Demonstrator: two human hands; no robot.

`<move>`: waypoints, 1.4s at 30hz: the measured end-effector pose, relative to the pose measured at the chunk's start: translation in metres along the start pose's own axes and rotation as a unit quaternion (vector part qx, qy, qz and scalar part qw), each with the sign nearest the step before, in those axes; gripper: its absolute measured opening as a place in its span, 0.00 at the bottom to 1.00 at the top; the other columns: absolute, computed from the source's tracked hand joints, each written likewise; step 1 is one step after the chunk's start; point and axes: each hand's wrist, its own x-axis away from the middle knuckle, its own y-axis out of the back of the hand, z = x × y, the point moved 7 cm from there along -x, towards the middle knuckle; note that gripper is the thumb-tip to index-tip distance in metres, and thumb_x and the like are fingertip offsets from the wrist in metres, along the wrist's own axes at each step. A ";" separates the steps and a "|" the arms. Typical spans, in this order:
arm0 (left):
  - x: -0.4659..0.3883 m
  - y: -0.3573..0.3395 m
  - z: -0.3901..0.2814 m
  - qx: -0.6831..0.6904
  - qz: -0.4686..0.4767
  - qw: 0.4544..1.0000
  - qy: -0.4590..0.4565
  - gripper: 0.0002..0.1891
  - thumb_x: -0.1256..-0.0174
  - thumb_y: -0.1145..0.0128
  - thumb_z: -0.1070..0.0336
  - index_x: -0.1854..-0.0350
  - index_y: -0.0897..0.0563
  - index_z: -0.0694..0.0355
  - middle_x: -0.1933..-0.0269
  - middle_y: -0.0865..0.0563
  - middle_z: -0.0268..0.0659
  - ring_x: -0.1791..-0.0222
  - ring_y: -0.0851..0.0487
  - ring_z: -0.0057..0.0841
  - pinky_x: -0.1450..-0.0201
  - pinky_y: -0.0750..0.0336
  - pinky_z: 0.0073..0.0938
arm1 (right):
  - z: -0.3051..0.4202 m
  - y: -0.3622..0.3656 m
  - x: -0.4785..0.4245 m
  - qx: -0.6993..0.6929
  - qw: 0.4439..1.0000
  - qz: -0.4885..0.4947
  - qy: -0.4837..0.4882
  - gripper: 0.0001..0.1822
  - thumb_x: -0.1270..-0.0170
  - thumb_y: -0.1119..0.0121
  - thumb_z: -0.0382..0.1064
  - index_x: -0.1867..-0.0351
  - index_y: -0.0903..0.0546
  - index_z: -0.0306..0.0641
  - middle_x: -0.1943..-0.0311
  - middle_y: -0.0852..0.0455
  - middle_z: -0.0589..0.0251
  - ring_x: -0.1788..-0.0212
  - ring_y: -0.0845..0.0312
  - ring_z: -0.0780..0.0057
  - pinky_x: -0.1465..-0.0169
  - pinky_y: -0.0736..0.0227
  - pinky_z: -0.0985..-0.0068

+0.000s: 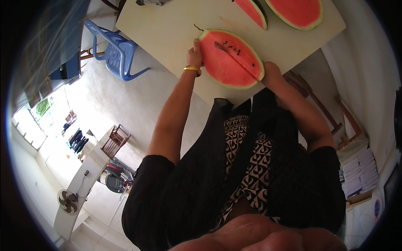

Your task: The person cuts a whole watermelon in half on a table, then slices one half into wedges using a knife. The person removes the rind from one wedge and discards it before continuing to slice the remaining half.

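A cut watermelon half (220, 67) lies with its red flesh up near the table corner, a curled stem at its far left end and several black seeds in the flesh. My left hand (195, 56), with a gold bracelet at the wrist, grips the rind at the left end, thumb on top. A knife blade (221, 47) runs slantwise through the flesh, mostly sunk in a long cut towards the near right rim. There my right hand (272, 74) is closed in line with the blade; the handle is hidden inside the fist.
Farther back on the pale table (176, 34) lie a watermelon wedge (252, 14) and another watermelon half (296, 12). A grey cloth (154, 2) rests at the far edge. A blue plastic chair (121, 51) stands left of the table, and wooden furniture (309, 89) stands at the right.
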 end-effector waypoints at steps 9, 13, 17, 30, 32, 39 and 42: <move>-0.060 -0.001 0.022 0.083 0.176 0.976 0.099 0.33 0.22 0.51 0.38 0.43 0.19 0.72 0.52 0.11 0.43 0.59 0.11 0.31 0.54 0.16 0.33 | 0.015 -0.026 -0.086 -0.108 0.987 -0.035 0.111 0.23 0.31 0.40 0.46 0.37 0.21 0.43 0.42 0.15 0.46 0.39 0.20 0.48 0.41 0.23 0.58; -0.029 -0.004 -0.027 0.097 0.153 0.977 0.117 0.32 0.22 0.52 0.40 0.42 0.20 0.70 0.49 0.12 0.44 0.57 0.12 0.33 0.51 0.18 0.34 | 0.010 -0.036 -0.125 -0.117 0.987 -0.012 0.114 0.21 0.31 0.39 0.46 0.40 0.18 0.41 0.46 0.13 0.45 0.41 0.16 0.54 0.41 0.23 0.63; -0.071 -0.005 0.011 0.087 0.157 0.980 0.085 0.37 0.27 0.55 0.31 0.49 0.18 0.68 0.61 0.11 0.43 0.73 0.13 0.35 0.71 0.18 0.37 | -0.008 -0.065 -0.151 -0.361 0.931 0.046 0.040 0.21 0.31 0.38 0.47 0.41 0.16 0.38 0.44 0.13 0.45 0.44 0.15 0.62 0.40 0.25 0.68; -0.029 0.000 0.000 -0.005 0.025 0.999 -0.030 0.42 0.25 0.56 0.29 0.61 0.15 0.73 0.69 0.15 0.44 0.76 0.16 0.34 0.75 0.20 0.37 | -0.003 -0.009 -0.099 -0.008 0.999 0.033 -0.001 0.13 0.35 0.37 0.43 0.57 0.16 0.36 0.62 0.12 0.41 0.56 0.16 0.40 0.52 0.21 0.51; -0.026 0.000 0.006 0.017 0.012 0.998 -0.065 0.40 0.23 0.57 0.30 0.61 0.15 0.73 0.68 0.15 0.44 0.77 0.16 0.33 0.75 0.19 0.37 | -0.008 0.002 -0.081 -0.006 1.000 0.005 0.011 0.12 0.36 0.36 0.42 0.57 0.16 0.35 0.63 0.12 0.41 0.57 0.15 0.41 0.53 0.21 0.51; 0.017 -0.002 0.001 0.065 0.004 0.989 -0.135 0.38 0.19 0.61 0.34 0.59 0.16 0.73 0.72 0.18 0.40 0.76 0.15 0.30 0.78 0.14 0.32 | 0.033 0.056 0.031 -0.075 0.995 0.044 -0.054 0.14 0.33 0.35 0.42 0.56 0.18 0.31 0.66 0.14 0.39 0.59 0.16 0.39 0.56 0.23 0.54; 0.018 -0.002 0.016 0.044 -0.021 0.991 -0.128 0.39 0.19 0.62 0.34 0.56 0.17 0.73 0.71 0.18 0.41 0.75 0.14 0.30 0.79 0.14 0.31 | 0.037 0.050 0.067 -0.103 0.991 0.066 -0.057 0.16 0.33 0.35 0.42 0.52 0.17 0.32 0.66 0.14 0.38 0.60 0.16 0.39 0.56 0.23 0.55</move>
